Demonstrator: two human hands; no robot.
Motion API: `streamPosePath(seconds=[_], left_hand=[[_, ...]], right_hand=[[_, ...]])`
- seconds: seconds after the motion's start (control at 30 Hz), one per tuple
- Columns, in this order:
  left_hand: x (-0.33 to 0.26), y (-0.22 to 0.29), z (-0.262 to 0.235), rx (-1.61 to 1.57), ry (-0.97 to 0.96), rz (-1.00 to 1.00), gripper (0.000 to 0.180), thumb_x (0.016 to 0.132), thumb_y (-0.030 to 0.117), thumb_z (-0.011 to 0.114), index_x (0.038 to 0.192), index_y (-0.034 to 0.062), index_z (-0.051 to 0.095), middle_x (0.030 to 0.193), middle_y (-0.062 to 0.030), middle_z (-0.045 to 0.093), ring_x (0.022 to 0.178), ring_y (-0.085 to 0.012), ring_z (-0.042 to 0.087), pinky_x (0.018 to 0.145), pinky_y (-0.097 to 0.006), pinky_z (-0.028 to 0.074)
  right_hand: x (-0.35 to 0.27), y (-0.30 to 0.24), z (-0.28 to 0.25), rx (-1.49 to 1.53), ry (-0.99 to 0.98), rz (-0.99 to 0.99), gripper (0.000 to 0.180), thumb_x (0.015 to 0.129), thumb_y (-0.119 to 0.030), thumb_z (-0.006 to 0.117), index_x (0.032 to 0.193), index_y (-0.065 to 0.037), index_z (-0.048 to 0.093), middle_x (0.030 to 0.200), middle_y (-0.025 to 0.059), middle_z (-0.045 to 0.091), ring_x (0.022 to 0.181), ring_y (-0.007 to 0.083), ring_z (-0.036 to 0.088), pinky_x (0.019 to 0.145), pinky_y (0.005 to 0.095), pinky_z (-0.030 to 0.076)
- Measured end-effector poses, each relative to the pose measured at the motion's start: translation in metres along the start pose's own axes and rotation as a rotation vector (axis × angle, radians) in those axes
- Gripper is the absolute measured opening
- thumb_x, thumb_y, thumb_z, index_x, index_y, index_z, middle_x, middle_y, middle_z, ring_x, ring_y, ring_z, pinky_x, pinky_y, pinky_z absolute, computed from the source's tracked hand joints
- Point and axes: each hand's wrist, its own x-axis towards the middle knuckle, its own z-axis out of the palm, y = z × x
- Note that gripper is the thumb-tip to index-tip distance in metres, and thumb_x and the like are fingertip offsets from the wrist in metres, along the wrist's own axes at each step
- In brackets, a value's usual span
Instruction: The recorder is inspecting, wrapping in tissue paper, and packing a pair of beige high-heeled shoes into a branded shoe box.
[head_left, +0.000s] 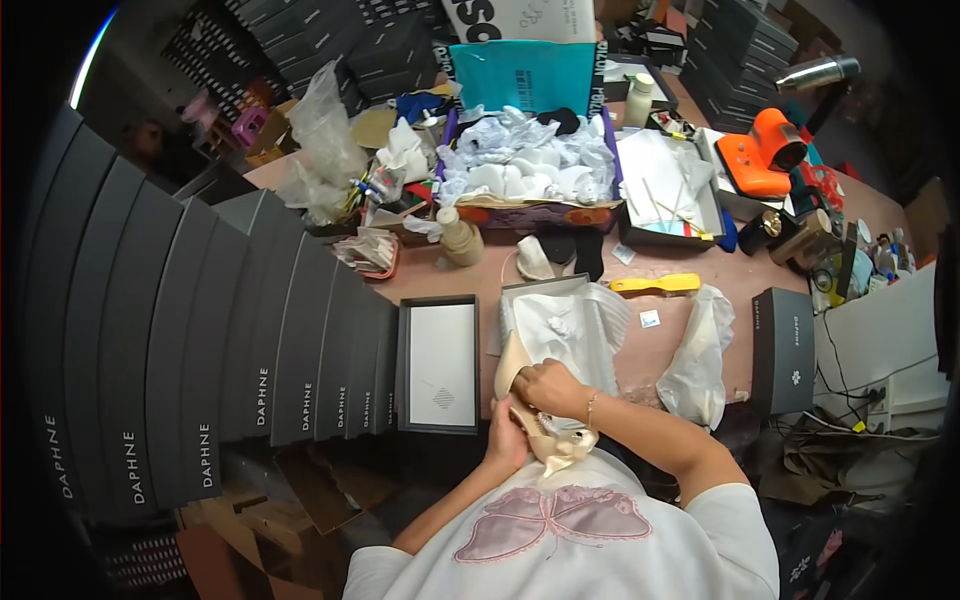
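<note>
Beige shoe (511,366), held on the person's side of the paper-lined box (545,283), its toe toward that box. Left hand (507,434): fingers curled around the shoe's side. Right hand (549,388): fingers bunched close, tips hidden in the shoe's opening; whether they grip anything there cannot be told. Table (640,365): left of the box, a grey tray (440,365); right, a yellow tool (655,284); beyond and to the left, a bottle (460,243)
</note>
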Motion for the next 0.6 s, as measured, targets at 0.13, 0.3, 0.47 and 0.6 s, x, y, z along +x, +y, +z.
streamPosePath(seconds=[0.13,0.3,0.47,0.6], left_hand=[[-0.019,0.021,0.016,0.01,0.17,-0.098,0.048,0.092,0.048,0.036,0.113,0.0077,0.053,0.093,-0.011,0.057,0.08,-0.0238,0.058,0.074,-0.041,0.052],[-0.007,0.031,-0.006,-0.053,0.214,-0.093,0.064,0.091,0.063,0.033,0.113,0.0063,0.053,0.082,-0.0096,0.053,0.072,-0.0258,0.056,0.073,-0.041,0.051],[-0.01,0.039,0.015,0.002,-0.05,0.045,0.071,0.092,0.067,0.033,0.134,0.0103,0.042,0.126,-0.0091,0.051,0.112,-0.0231,0.053,0.093,-0.038,0.046],[-0.04,0.032,0.046,0.135,-0.093,0.093,0.081,0.09,0.071,0.029,0.142,0.0091,0.029,0.144,-0.01,0.036,0.131,-0.0251,0.036,0.108,-0.04,0.031]], right_hand=[[-0.02,-0.013,-0.007,0.102,0.109,0.106,0.015,0.071,-0.017,0.067,0.079,-0.007,0.061,0.072,0.0073,0.061,0.064,0.0267,0.063,0.059,0.038,0.05],[-0.046,0.018,-0.019,0.004,0.25,0.482,0.026,0.075,-0.023,0.068,0.092,-0.004,0.062,0.079,0.0149,0.062,0.066,0.0322,0.062,0.059,0.0418,0.049],[-0.005,-0.043,-0.041,0.957,-0.123,0.429,0.058,0.089,-0.037,0.058,0.128,0.002,0.042,0.113,0.0243,0.057,0.106,0.0351,0.058,0.099,0.0453,0.04],[0.014,-0.028,0.043,0.662,0.01,0.391,0.04,0.096,-0.043,0.039,0.109,-0.006,0.046,0.101,0.0184,0.051,0.105,0.0358,0.046,0.096,0.0575,0.031]])
